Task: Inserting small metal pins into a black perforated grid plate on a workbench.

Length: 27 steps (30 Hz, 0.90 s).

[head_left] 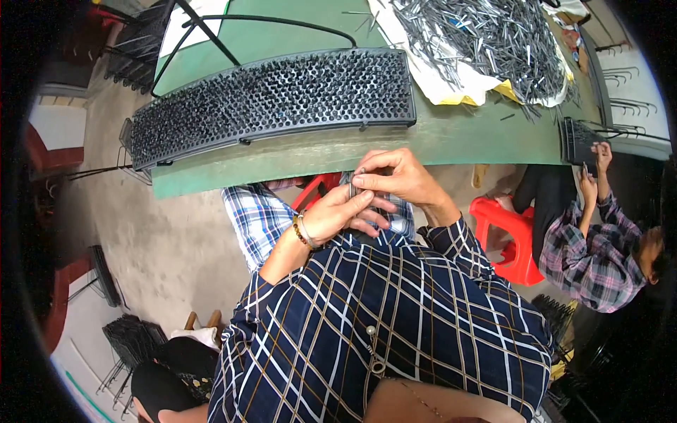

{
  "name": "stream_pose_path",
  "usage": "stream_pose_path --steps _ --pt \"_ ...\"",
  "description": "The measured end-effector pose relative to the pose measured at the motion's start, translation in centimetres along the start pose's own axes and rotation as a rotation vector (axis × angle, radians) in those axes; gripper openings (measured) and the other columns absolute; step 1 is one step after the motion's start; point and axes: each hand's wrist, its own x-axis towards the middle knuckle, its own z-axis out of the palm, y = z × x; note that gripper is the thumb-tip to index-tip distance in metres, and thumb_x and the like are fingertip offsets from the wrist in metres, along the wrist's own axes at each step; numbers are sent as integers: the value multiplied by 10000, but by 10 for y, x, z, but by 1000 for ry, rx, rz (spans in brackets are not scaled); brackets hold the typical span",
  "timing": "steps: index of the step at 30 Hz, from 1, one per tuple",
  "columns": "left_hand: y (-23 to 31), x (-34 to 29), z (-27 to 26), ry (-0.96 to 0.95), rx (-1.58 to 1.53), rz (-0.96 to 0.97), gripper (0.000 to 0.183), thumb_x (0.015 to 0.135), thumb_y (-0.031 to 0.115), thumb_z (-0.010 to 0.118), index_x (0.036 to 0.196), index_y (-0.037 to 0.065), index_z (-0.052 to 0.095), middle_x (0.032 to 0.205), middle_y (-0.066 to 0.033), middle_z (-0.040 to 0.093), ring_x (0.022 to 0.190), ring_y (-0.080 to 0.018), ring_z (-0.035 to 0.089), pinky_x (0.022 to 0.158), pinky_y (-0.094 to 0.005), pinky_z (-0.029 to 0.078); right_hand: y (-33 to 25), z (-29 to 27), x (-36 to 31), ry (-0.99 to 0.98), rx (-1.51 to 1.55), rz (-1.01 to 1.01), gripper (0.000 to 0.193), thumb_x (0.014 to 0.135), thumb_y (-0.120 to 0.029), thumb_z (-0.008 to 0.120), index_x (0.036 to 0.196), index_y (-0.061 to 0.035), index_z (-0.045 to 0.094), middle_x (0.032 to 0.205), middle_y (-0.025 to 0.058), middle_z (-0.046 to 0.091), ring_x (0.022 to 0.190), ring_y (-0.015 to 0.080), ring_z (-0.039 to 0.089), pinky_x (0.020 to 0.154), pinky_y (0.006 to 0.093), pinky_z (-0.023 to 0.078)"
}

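Observation:
My left hand point(328, 220), with bracelets at the wrist, is closed around slim dark metal pieces point(353, 189), held upright in front of my body near the table edge. Its lower fingers are partly spread beneath them. My right hand point(407, 180) pinches the top of the same pieces between thumb and index finger. How many there are is hidden by the fingers. Just beyond both hands lies a long black rack point(282, 106) with rows of small round holes or tubes. Farther right, a heap of similar slim dark pieces point(486, 42) is spread on a white sack point(441, 90).
The green table point(486, 134) carries the rack and sack. A black metal frame point(211, 35) rises behind the rack. At right, another person point(592, 261) handles a small rack point(580, 141) beside a red stool point(509, 236). More black racks point(130, 338) stand at lower left near another seated person point(176, 374).

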Motion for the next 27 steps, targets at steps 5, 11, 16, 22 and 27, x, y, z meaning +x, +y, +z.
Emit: stream_pose_path --steps 5,11,16,22,27 --pt "-7 4 -4 55 -37 31 386 966 312 397 1225 26 415 1136 -154 558 913 -209 612 755 -321 532 6 -3 -4 71 13 -65 164 811 -115 658 857 42 665 807 56 633 716 91 577 612 219 457" --pt "-4 5 -3 156 -12 66 406 974 279 385 1248 -20 401 1126 -162 554 959 -222 598 793 -311 521 -6 -10 -8 329 44 -47 146 839 -102 631 885 36 644 783 24 639 682 62 584 602 200 481" --pt "-9 10 -7 211 -64 86 399 979 269 370 1254 -18 401 1149 -171 551 950 -214 600 791 -307 520 -2 -29 -4 448 -9 -117 160 833 -105 647 945 9 646 824 34 651 702 69 591 622 206 495" --pt "-9 12 -3 276 -91 147 379 974 247 389 1247 -16 394 1125 -169 558 927 -205 605 773 -308 526 0 -18 -3 324 89 -79 127 832 -94 645 896 15 649 788 41 655 692 77 598 631 207 493" --pt "-17 14 -10 277 95 145 326 975 222 389 1197 -16 412 1065 -154 585 862 -199 618 726 -300 539 7 -11 -5 252 37 9 119 834 -79 639 890 25 644 785 45 650 680 78 592 617 199 490"
